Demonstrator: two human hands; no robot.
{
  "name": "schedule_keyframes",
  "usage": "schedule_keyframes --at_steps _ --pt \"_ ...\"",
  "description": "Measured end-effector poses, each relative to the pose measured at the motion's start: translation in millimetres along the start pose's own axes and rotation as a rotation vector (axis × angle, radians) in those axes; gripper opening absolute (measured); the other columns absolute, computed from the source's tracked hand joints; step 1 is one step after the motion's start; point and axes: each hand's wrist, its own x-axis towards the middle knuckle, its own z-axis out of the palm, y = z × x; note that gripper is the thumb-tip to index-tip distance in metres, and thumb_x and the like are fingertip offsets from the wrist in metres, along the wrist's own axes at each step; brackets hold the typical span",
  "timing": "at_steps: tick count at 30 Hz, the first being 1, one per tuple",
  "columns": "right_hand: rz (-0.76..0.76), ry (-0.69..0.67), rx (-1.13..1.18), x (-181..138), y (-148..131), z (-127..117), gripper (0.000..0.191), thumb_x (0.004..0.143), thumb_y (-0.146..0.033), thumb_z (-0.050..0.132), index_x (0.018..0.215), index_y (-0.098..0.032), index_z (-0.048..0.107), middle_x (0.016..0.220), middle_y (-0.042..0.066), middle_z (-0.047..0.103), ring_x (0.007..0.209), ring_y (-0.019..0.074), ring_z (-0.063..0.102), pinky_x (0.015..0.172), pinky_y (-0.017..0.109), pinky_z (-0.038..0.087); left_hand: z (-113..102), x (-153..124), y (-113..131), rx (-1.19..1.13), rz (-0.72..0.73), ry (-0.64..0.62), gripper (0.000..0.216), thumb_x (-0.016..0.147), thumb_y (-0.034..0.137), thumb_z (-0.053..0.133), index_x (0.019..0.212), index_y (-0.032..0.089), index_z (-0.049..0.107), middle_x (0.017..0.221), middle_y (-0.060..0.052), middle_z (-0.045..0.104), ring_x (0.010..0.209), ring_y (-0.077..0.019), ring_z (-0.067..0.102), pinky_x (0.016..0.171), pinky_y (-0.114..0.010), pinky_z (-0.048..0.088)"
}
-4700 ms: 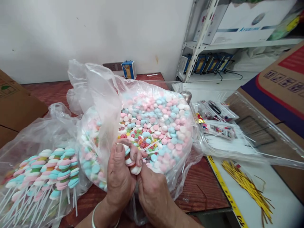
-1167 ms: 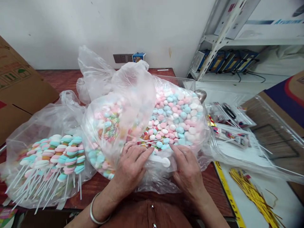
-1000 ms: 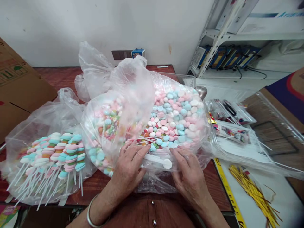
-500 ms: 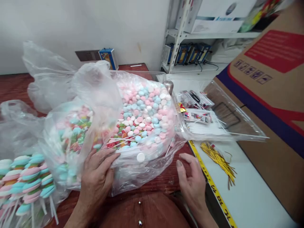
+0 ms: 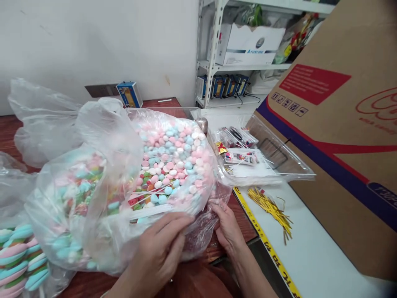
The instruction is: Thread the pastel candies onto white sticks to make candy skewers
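Observation:
A big clear plastic bag (image 5: 198, 231) lies over the table's front part, with pink, blue and white candies (image 5: 173, 165) heaped in it. White sticks (image 5: 150, 212) lie at the near side of the heap. My left hand (image 5: 161, 244) rests on the bag's near edge, fingers stretched out, its fingertips just past the sticks. My right hand (image 5: 226, 223) pinches the bag's plastic at its right corner between thumb and fingers. Left of the heap, another clear bag (image 5: 62, 203) holds colourful candies. Striped candy skewers (image 5: 21, 256) lie at the lower left.
A clear tray (image 5: 285, 176) with white sticks and small packets stands to the right. Gold twist ties (image 5: 269, 209) lie on the white table beside a yellow measuring tape (image 5: 266, 244). A large cardboard box (image 5: 335, 165) leans at the right; a white shelf (image 5: 214, 54) stands behind.
My left hand has slid right along the bag's near edge. My right hand has moved from beside the bag to its corner and taken hold of the plastic. The view has shifted.

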Motion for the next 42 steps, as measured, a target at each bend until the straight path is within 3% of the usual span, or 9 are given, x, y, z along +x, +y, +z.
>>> schedule_keyframes --at_steps 4,11,17,21,24,30,33,38,42 --pt "0.001 0.007 0.077 -10.7 -8.3 -2.2 0.022 0.061 -0.03 0.081 0.076 -0.02 0.071 0.074 -0.002 0.072 0.066 0.0145 0.063 0.066 0.027 0.051 50.1 39.1 -0.6 0.064 -0.062 -0.291 0.025 0.094 0.009 0.05 0.103 0.02 0.07 0.096 -0.007 0.072 0.088 -0.0203 0.069 0.078 -0.032 0.059" --pt "-0.025 0.046 0.126 -20.9 -27.6 -12.5 0.023 0.06 -0.03 0.084 0.076 -0.021 0.071 0.073 -0.003 0.07 0.067 0.0135 0.061 0.064 0.025 0.05 106.4 51.4 -5.3 0.623 0.061 -0.368 0.026 0.09 0.008 0.052 0.109 0.015 0.068 0.102 -0.015 0.072 0.105 -0.0318 0.066 0.082 -0.045 0.054" --pt "-0.001 0.053 0.136 -25.8 -29.3 -14.7 0.026 0.058 -0.031 0.086 0.077 -0.02 0.071 0.073 -0.002 0.07 0.065 0.0123 0.06 0.06 0.023 0.048 122.6 44.2 -3.2 0.681 0.074 -0.388 0.043 0.095 0.014 0.054 0.137 0.009 0.054 0.106 -0.015 0.073 0.106 -0.032 0.066 0.081 -0.046 0.053" --pt "0.004 0.077 0.145 -29.7 -29.5 -17.4 0.029 0.056 -0.033 0.087 0.076 -0.019 0.07 0.072 -0.003 0.069 0.065 0.0116 0.06 0.056 0.02 0.046 119.0 47.4 -2.9 0.646 0.088 -0.49 0.017 0.093 0.016 0.057 0.102 0.01 0.07 0.103 -0.015 0.073 0.115 -0.0353 0.061 0.09 -0.05 0.049" --pt "-0.002 0.1 0.136 -32.2 -30.8 -21.2 0.031 0.055 -0.033 0.087 0.078 -0.019 0.07 0.07 -0.004 0.068 0.06 0.0095 0.057 0.053 0.019 0.043 104.1 48.0 -2.8 0.552 0.07 -0.499 0.013 0.094 0.015 0.056 0.094 0.013 0.069 0.1 -0.013 0.072 0.109 -0.0323 0.062 0.089 -0.048 0.049" --pt "-0.018 0.115 0.092 -31.6 -31.4 -24.7 0.031 0.056 -0.033 0.086 0.08 -0.019 0.071 0.069 -0.004 0.067 0.06 0.0103 0.057 0.055 0.02 0.045 42.7 47.4 -8.2 0.029 -0.108 -0.265 0.017 0.085 0.004 0.06 0.089 0.02 0.067 0.088 -0.002 0.069 0.086 -0.0178 0.063 0.077 -0.029 0.05" --pt "-0.024 0.094 0.073 -30.9 -31.6 -18.3 0.031 0.058 -0.035 0.086 0.08 -0.02 0.07 0.07 -0.004 0.069 0.062 0.0116 0.059 0.056 0.021 0.046 8.7 45.9 -15.0 -0.197 -0.228 -0.114 0.012 0.088 0.011 0.062 0.089 0.021 0.069 0.083 0.001 0.071 0.078 -0.0137 0.065 0.071 -0.024 0.049" --pt "-0.033 0.024 0.042 -34.4 -29.7 -6.2 0.031 0.065 -0.038 0.087 0.084 -0.021 0.07 0.07 -0.004 0.068 0.06 0.0109 0.057 0.053 0.019 0.043 -34.1 25.8 -33.1 -0.232 -0.459 0.27 0.007 0.088 0.028 0.069 0.088 0.023 0.073 0.084 0.001 0.074 0.078 -0.0153 0.069 0.072 -0.024 0.054" --pt "-0.042 -0.127 -0.058 -46.1 -22.9 -3.2 0.023 0.078 -0.039 0.081 0.09 -0.022 0.071 0.075 -0.003 0.069 0.06 0.0109 0.057 0.058 0.021 0.046 -48.1 8.1 -47.6 -0.237 -0.684 0.613 0.018 0.08 0.038 0.078 0.09 0.023 0.073 0.084 0.001 0.076 0.08 -0.0174 0.071 0.073 -0.025 0.057"
